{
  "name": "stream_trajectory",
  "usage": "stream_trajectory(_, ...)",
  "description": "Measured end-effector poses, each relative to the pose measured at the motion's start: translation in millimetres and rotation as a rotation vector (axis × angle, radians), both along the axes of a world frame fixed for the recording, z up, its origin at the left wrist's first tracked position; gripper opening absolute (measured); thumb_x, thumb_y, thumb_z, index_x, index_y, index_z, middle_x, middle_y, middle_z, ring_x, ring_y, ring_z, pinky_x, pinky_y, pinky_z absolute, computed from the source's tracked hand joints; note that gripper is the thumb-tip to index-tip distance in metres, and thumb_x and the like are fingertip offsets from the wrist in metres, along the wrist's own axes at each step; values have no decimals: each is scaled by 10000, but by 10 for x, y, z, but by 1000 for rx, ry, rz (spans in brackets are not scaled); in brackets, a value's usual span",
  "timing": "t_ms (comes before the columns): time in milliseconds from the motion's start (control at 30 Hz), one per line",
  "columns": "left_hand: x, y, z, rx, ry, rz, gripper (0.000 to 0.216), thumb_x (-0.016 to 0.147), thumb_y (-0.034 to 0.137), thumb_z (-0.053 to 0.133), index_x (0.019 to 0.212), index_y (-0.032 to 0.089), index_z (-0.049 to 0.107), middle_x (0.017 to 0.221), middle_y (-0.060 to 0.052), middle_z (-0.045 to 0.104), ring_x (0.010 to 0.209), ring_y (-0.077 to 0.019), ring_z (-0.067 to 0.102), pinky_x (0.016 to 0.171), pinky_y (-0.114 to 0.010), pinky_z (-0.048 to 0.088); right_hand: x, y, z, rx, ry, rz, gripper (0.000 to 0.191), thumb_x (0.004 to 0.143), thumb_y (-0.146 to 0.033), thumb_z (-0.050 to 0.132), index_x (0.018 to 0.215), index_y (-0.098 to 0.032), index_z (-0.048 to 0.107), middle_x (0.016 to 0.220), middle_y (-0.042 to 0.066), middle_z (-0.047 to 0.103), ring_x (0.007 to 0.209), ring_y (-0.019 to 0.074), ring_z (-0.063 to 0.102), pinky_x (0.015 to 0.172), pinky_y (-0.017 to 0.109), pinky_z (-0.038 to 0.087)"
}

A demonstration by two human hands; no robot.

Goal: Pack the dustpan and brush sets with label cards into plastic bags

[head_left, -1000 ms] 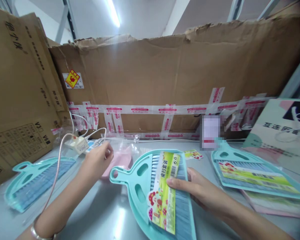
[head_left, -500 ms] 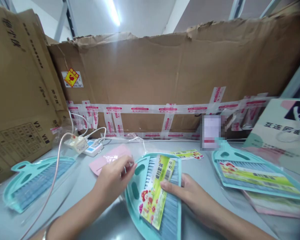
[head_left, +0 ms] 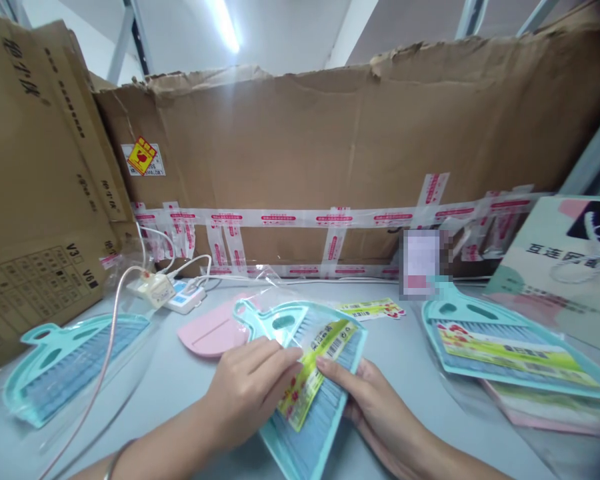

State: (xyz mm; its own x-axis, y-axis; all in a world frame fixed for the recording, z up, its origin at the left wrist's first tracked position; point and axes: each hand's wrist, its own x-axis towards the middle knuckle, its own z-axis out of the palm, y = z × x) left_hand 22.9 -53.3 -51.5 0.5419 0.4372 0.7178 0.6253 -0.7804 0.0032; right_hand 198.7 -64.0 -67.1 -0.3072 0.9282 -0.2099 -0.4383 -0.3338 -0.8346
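Observation:
A teal dustpan-and-brush set with a green and yellow label card lies in front of me, partly inside a clear plastic bag. My left hand grips the set's left edge, fingers curled over the card. From the right, my right hand holds the same set, thumb on the card and fingers underneath. The set is tilted, its handle pointing away to the upper left. Just behind my left hand a pink dustpan lies flat on the table.
Another bagged teal set lies at the left, and a labelled teal set lies on a stack at the right. A power strip with cables sits by the taped cardboard wall. Loose label cards lie behind. The grey table carries all of it.
My left hand came back from the power strip area and closed on the teal set. The set turned clockwise and now sits partly in a clear bag.

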Motion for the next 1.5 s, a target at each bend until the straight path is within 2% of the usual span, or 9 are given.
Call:
stream_trajectory(200,-161,63,76,-69,-444,229,552,755,318,588,1243,239,342,1223,-127,449,1135,-274,432,913,-453,404,27,75,7,5,160,-260,453,649,-318,718,1061,-196,576,940,41,690,817,192,644,694,294,523)
stream_trajectory(300,-158,136,78,-542,-801,254,614,772,406,537,1288,227,256,1318,-166,367,1165,-298,430,865,-453,451,35,91,12,19,202,-316,551,624,-287,738,1133,-230,535,943,21,691,836,195,642,685,289,529)
stream_trajectory(400,-25,138,24,-1104,-886,48,591,788,423,518,1282,212,273,1267,-165,470,1066,-281,538,777,-396,511,4,67,1,19,219,-293,556,633,-253,732,1148,-244,523,962,12,687,846,190,641,682,280,527)
stream_trajectory(467,77,101,-15,-1252,-880,-70,586,754,382,585,1250,203,329,1212,-132,538,1028,-263,568,794,-373,511,-21,52,-6,12,200,-238,504,651,-273,718,1121,-223,542,952,26,689,834,192,644,677,285,524)
stream_trajectory(833,-5,85,15,-1175,-815,-174,546,720,291,627,1193,210,368,1169,-103,568,1047,-253,557,831,-368,500,316,369,49,92,-281,-433,546,569,-362,760,1026,-201,509,825,0,675,717,148,620,592,222,465)
stream_trajectory(1033,-48,119,20,-1189,-748,-146,493,723,305,633,1169,225,439,1164,-70,585,1053,-229,556,895,-365,457,396,395,178,97,-111,-48,473,630,-279,722,1055,-198,531,865,30,688,716,161,650,622,245,494)
stream_trajectory(1233,-39,158,15,-1397,-939,2,444,699,397,646,1049,146,536,1056,-118,651,906,-258,634,744,-355,515,320,330,156,72,-145,-83,394,696,-277,654,1057,-146,565,786,39,692,611,137,635,538,220,489)
stream_trajectory(1400,-100,207,86,-1483,-1027,70,435,730,407,612,1050,118,553,958,-117,686,745,-212,663,688,-300,511,412,318,248,146,-27,182,503,631,-162,708,1106,-176,543,971,44,663,828,138,626,717,215,506)
stream_trajectory(1500,-132,195,142,-1522,-997,16,474,738,396,609,1133,151,518,1023,-106,665,822,-214,650,715,-289,504,437,357,208,118,-48,158,473,616,-151,725,1057,-165,554,983,44,655,856,140,629,737,205,520)
